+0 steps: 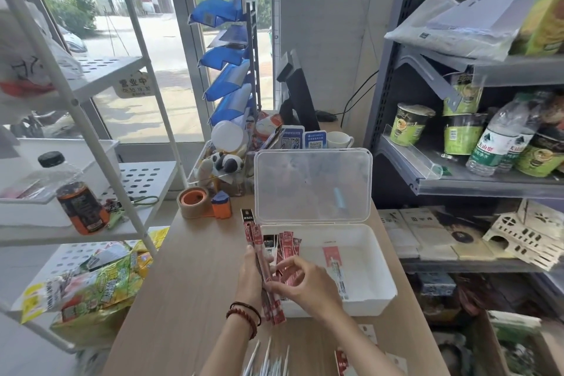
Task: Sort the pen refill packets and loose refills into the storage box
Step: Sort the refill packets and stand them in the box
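A white storage box [378, 272] stands on the wooden counter with its clear lid [312, 185] raised. Several red refill packets [288, 246] lean in its left end, and one pale packet [335, 265] lies flat on its floor. My left hand [251, 276] grips a bunch of long red refill packets [259, 256] upright at the box's left rim. My right hand [302, 282] pinches the same bunch lower down, fingers curled. Loose white refills [268, 359] lie on the counter at the near edge, beside a red packet [341, 360].
A tape dispenser [198, 201] and a clear bin of toys [222, 168] stand behind the box. White wire shelves with a bottle [81, 201] and snack bags [91, 287] stand left. Grey shelves with cup noodles [412, 123] stand right.
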Demonstrator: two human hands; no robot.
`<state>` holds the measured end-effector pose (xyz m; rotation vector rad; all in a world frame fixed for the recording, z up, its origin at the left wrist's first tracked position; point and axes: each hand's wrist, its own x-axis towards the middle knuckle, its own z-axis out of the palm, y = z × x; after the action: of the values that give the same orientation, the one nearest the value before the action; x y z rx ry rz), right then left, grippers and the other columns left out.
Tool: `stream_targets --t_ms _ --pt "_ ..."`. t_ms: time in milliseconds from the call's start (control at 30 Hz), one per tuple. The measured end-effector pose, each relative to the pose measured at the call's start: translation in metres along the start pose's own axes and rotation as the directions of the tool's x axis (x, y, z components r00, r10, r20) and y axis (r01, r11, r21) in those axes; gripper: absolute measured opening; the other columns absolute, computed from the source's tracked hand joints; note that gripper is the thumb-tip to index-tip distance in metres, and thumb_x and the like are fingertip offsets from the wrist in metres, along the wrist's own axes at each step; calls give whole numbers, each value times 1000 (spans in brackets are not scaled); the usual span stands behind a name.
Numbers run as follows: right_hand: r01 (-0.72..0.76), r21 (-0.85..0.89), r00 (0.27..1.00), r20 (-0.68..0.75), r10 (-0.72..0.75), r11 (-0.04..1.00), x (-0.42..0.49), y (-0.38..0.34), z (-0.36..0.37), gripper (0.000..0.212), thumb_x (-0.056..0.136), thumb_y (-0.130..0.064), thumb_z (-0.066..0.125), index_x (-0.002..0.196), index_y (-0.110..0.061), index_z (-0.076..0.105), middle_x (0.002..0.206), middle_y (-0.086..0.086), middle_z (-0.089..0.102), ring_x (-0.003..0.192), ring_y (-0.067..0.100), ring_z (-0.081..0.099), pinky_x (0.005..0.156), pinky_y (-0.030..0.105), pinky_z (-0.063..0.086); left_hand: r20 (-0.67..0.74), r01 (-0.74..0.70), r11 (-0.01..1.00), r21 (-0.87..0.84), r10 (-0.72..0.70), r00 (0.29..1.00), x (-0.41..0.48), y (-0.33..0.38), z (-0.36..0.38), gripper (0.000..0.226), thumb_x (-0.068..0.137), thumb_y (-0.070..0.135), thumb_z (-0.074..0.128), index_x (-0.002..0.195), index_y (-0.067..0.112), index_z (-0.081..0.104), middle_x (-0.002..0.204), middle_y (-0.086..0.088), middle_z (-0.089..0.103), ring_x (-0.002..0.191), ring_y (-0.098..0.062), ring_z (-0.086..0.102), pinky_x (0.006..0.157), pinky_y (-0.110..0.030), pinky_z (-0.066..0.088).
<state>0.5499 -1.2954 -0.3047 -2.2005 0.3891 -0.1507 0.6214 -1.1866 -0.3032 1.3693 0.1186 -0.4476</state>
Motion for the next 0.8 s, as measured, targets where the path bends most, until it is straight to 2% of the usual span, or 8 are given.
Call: stream_targets --t_ms 100,200,300,367,467,567,733,800 --pt "-22 28 1000 -11 22 999 1 1 0 57 54 -83 66 92 -42 64 79 -19 69 69 -4 62 63 17 52 4 36 998 -56 -36 999 -3 2 1 48 97 43 29 77 9 56 68 -5 50 57 -17 46 53 -29 38" --pt "-32 57 999 -26 33 998 -1 4 0 54 58 -83 64 90 -41 66 78 -19 70 69 -2 64 65 20 54 47 -11 999 41 9 999 -3 1 0 35 97 31 37 80 12 61 71 -7 53 58 -16 51 57 -31 43" --pt "-32 106 999 -15 33 994 -3 5 1 53 63 -84 58 90 -40 69 76 -17 72 68 -2 66 66 26 58 161 -86 996 35 79 984 -1 -2 -3 35 99 14 39 105 35 66 98 -9 68 88 -25 65 86 -47 51" --pt "-33 128 999 7 32 991 -3 5 0 50 67 -81 58 91 -39 71 78 -18 72 71 -1 67 71 33 59 171 -78 997 -10 78 982 -3 -1 -3 36 97 11 44 117 37 58 108 -7 70 100 -30 65 93 -48 49" --pt "-39 217 999 38 32 975 -2 5 -2 33 78 -63 63 91 -34 73 79 -14 74 72 2 69 76 39 59 143 -96 995 -30 99 985 -6 0 -2 26 92 9 54 109 25 64 95 -1 75 93 -25 68 86 -43 52" --pt "-61 300 997 56 46 952 -3 5 -5 25 83 -50 67 92 -28 75 83 -11 75 75 7 71 81 41 58 140 -127 992 22 123 983 -8 -1 -3 30 85 9 64 115 13 64 99 -7 73 94 -26 69 86 -44 54" --pt "-90 343 995 70 70 935 -2 5 -5 26 81 -48 71 93 -26 74 85 -12 75 79 7 72 82 37 59 123 -157 985 69 148 981 -9 -5 -3 28 84 9 65 112 7 63 96 -6 74 84 -16 70 72 -27 57" --pt "-95 370 995 58 79 924 -2 5 -5 28 78 -48 74 91 -24 73 84 -9 75 79 8 71 81 34 59 115 -150 987 56 143 983 -8 -6 -4 24 86 11 63 110 9 63 97 -7 73 86 -19 70 73 -29 58"
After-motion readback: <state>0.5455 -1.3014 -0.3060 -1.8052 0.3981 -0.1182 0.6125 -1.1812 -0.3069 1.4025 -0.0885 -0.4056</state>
